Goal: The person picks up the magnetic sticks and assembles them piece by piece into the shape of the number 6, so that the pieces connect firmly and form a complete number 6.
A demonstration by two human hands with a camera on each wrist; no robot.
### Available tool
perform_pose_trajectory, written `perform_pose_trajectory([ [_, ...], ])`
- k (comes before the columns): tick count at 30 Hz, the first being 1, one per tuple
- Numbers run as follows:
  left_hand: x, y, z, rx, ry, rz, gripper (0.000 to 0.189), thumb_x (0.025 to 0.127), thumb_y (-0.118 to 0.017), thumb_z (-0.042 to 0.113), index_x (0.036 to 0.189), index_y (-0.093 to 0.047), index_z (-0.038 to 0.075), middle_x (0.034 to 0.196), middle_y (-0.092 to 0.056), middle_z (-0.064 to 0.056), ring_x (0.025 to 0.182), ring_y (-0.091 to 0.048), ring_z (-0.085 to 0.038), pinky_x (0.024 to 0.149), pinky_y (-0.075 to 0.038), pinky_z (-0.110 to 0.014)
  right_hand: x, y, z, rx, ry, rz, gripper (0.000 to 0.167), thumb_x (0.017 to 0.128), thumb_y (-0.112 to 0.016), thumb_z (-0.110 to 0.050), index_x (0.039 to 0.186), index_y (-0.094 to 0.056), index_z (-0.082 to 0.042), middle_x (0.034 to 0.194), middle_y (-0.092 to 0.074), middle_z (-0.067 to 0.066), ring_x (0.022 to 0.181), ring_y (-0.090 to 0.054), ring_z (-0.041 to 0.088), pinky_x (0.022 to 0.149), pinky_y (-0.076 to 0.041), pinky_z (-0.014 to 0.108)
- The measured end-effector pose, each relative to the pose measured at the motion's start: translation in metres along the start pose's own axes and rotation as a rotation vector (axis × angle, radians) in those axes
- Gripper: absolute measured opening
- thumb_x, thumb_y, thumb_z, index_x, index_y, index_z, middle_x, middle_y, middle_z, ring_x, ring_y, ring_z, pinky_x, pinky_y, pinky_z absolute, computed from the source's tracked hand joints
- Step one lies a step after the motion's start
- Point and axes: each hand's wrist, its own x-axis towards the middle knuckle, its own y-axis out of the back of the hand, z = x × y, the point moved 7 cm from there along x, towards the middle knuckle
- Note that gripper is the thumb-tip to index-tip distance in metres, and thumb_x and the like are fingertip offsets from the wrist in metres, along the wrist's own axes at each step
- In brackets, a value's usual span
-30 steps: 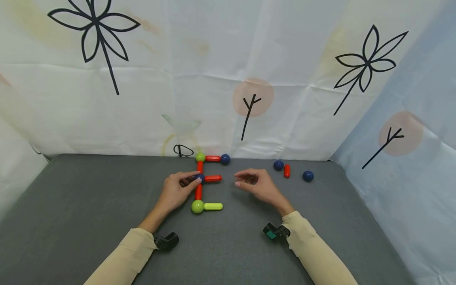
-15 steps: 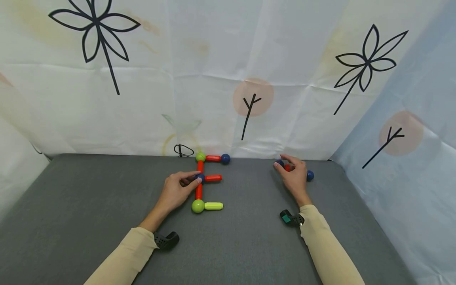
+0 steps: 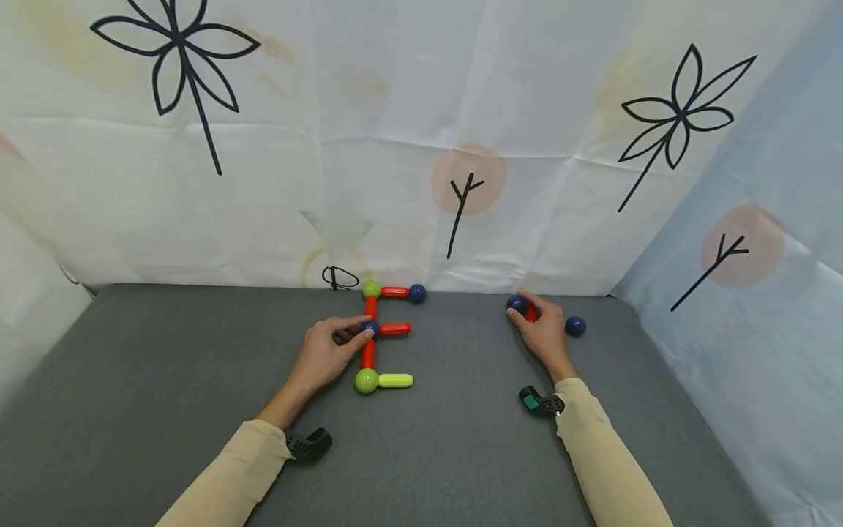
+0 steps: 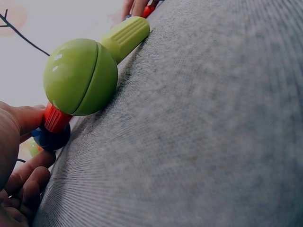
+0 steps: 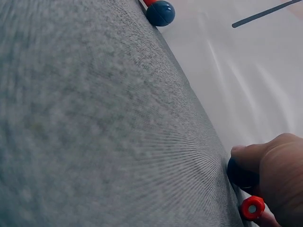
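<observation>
1. E-shaped assembly point(image 3: 369, 351): lies near the far edge of the grey table point(image 3: 428, 461), about midway along, with all three prongs towards the right edge.
2. Spine, far to near: far green ball point(image 3: 372, 290), far red rod point(image 3: 371, 308), middle blue ball point(image 3: 373, 329), near red rod point(image 3: 368, 358), near green ball point(image 3: 366, 380); glossy, seamed.
3. Prongs: far red prong point(image 3: 395, 292) tipped by end blue ball point(image 3: 417, 293); bare-ended middle red prong point(image 3: 395, 329); bare-ended yellow-green prong point(image 3: 396, 380), grooved lengthwise.
4. Left hand point(image 3: 326, 351): pinches middle blue ball between thumb and fingers.
5. Right hand point(image 3: 546, 334): pinches loose blue ball point(image 3: 516, 304) near the far edge; other fingers partly hidden, cannot tell how bent. Loose red rod point(image 3: 531, 313) just beside that ball.
6. Second loose blue ball point(image 3: 576, 326): near right hand, towards the far right corner.
7. Change from one second ago: right hand shifted from beside middle red prong to loose blue ball; left hand unmoved.
8. Markings: black line flowers point(image 3: 176, 39) on pale backdrop point(image 3: 388, 190); small looped mark point(image 3: 333, 279), cannot tell whether lettering.
</observation>
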Motion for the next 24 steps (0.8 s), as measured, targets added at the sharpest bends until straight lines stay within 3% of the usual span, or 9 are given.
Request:
perform_pose_trajectory([
  [7, 0.001, -0.001, 0.000, -0.001, -0.005, -0.002, 0.031, 0.094, -0.076, 0.026, 0.123, -0.076, 0.015, 0.102, -0.070, -0.006, 0.086, -0.063, -0.020, 0.076, -0.052, -0.037, -0.002, 0.000, -0.001, -0.016, -0.028, -0.013, 0.045, 0.096, -0.072, -0.015, 0.138, -0.061, 0.000, 0.137, -0.058, 0.027, 0.128, -0.050, 0.042, 0.109, -0.033, 0.055],
  [13, 0.000, 0.000, 0.000, -0.002, -0.010, 0.000, 0.031, 0.094, -0.076, 0.025, 0.123, -0.076, 0.015, 0.103, -0.071, -0.007, 0.087, -0.063, -0.021, 0.076, -0.052, -0.038, -0.001, 0.004, -0.010, -0.009, 0.029, 0.002, 0.045, 0.094, -0.075, -0.015, 0.135, -0.064, 0.000, 0.134, -0.059, 0.026, 0.128, -0.047, 0.043, 0.109, -0.018, 0.066],
  [17, 0.000, 0.000, -0.001, -0.001, -0.002, -0.001, 0.031, 0.094, -0.076, 0.026, 0.124, -0.076, 0.016, 0.103, -0.070, -0.007, 0.087, -0.063, -0.021, 0.077, -0.052, -0.038, 0.000, 0.004, -0.022, -0.007, 0.075, -0.036, 0.045, 0.092, -0.078, -0.014, 0.133, -0.065, 0.000, 0.130, -0.063, 0.025, 0.119, -0.054, 0.042, 0.101, -0.033, 0.059],
  [21, 0.000, 0.000, -0.001, -0.006, 0.002, -0.002, 0.031, 0.094, -0.076, 0.026, 0.124, -0.076, 0.016, 0.102, -0.070, -0.007, 0.087, -0.063, -0.021, 0.076, -0.051, -0.038, 0.000, 0.001, -0.035, 0.022, 0.098, -0.124, 0.044, 0.091, -0.078, -0.013, 0.132, -0.066, -0.002, 0.122, -0.067, 0.022, 0.106, -0.061, 0.037, 0.083, -0.046, 0.047],
  [24, 0.000, 0.000, 0.000, -0.011, 0.003, -0.002, 0.031, 0.094, -0.076, 0.026, 0.123, -0.076, 0.015, 0.102, -0.070, -0.007, 0.087, -0.063, -0.021, 0.076, -0.051, -0.038, -0.002, -0.006, -0.045, 0.078, 0.121, -0.220, 0.044, 0.092, -0.077, -0.012, 0.133, -0.066, -0.001, 0.121, -0.068, 0.019, 0.107, -0.063, 0.034, 0.086, -0.049, 0.046],
])
